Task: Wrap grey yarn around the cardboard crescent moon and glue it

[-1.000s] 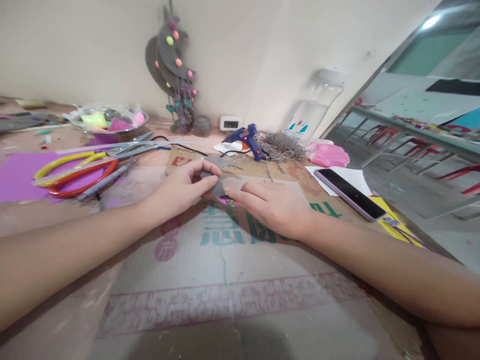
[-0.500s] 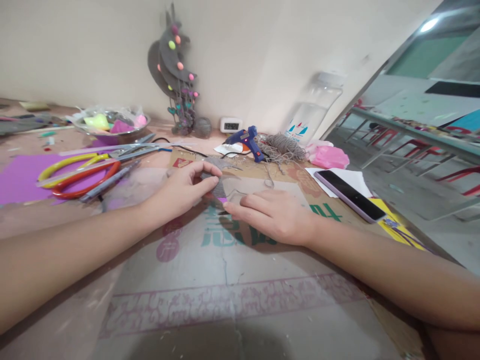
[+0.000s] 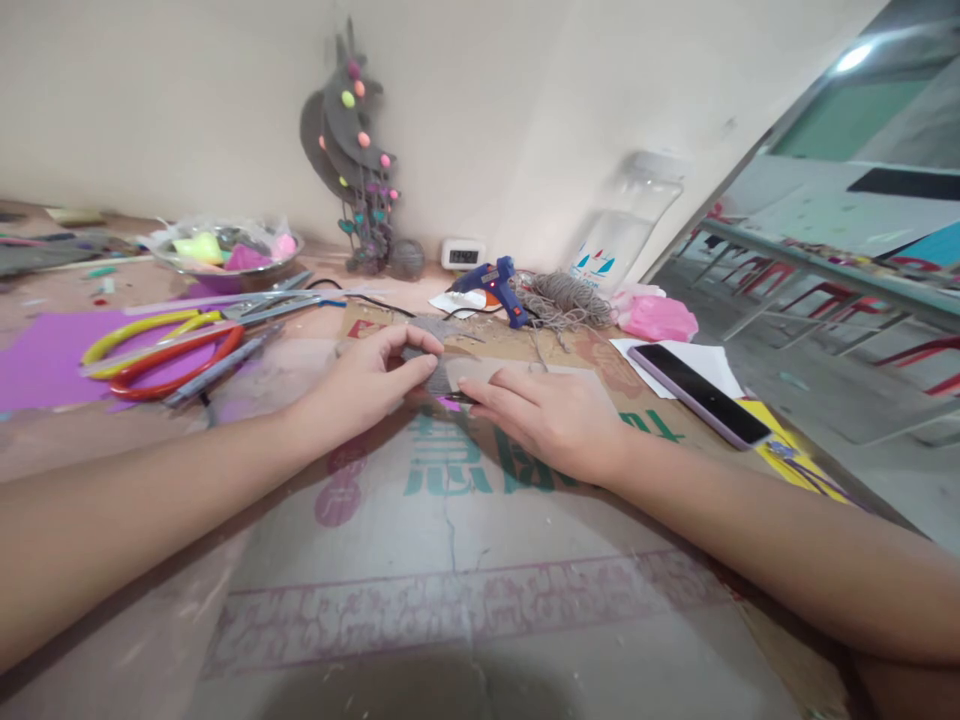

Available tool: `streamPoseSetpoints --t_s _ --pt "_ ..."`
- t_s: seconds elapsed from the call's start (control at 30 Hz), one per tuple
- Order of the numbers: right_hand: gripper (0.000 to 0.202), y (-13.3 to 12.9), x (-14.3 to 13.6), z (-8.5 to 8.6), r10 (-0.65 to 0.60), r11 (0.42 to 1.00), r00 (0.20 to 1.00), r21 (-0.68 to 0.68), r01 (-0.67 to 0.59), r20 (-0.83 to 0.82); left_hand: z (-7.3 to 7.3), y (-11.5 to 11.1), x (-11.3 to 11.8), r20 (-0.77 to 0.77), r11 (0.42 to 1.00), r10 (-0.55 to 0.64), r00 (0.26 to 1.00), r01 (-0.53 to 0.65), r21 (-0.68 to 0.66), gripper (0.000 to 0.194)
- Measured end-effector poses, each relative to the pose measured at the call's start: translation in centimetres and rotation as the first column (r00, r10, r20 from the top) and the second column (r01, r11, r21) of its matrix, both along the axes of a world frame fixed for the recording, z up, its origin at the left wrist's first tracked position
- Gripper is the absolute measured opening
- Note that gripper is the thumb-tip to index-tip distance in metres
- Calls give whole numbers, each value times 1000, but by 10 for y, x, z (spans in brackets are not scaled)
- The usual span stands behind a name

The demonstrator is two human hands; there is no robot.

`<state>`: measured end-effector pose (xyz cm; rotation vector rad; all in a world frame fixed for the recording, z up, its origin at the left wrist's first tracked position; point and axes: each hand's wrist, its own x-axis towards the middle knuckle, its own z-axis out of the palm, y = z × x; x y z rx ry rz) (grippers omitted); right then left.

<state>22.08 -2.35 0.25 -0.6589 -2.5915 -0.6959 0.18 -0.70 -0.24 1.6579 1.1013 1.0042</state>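
My left hand (image 3: 379,370) rests on the cardboard, thumb and fingers closed on a small grey yarn-wrapped piece (image 3: 440,378). Most of that piece is hidden behind the fingers. A bit of purple (image 3: 448,404) shows at its lower end. Just to the right, my right hand (image 3: 551,412) is closed, its fingertips against the piece's edge. A thin dark tip (image 3: 459,397) shows by the index finger; I cannot make out what it belongs to. Beneath both hands lies the printed cardboard sheet (image 3: 390,530).
Behind the hands lie a blue glue gun (image 3: 491,285) and a grey yarn heap (image 3: 562,298). Red-handled scissors (image 3: 176,370) lie left on purple sheets (image 3: 37,350). A phone (image 3: 701,395) is at right, a water bottle (image 3: 622,225) behind. A decorated grey moon (image 3: 337,140) leans on the wall.
My right hand's fingertips have moved slightly up along the grey piece, and the dark tip has shifted up with them. The left hand keeps its hold in place.
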Motion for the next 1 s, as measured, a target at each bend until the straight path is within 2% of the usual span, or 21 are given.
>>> streamPoseSetpoints --t_s 0.33,0.53,0.87,1.0 --pt "29 -1 0 2 -2 1000 998 -18 3 67 1 -1 0 -17 1000 3 1000 -3 -13 16" --pt "28 -1 -1 2 28 1000 995 3 -29 101 -3 1 -1 -8 1000 -22 1000 22 7 17" --pt "30 -14 -5 10 300 954 937 -42 -298 181 -2 2 -1 -20 1000 16 1000 -16 11 20" --pt "31 -18 -9 7 303 953 944 -56 -298 133 -3 2 -2 -24 999 25 999 -24 38 21"
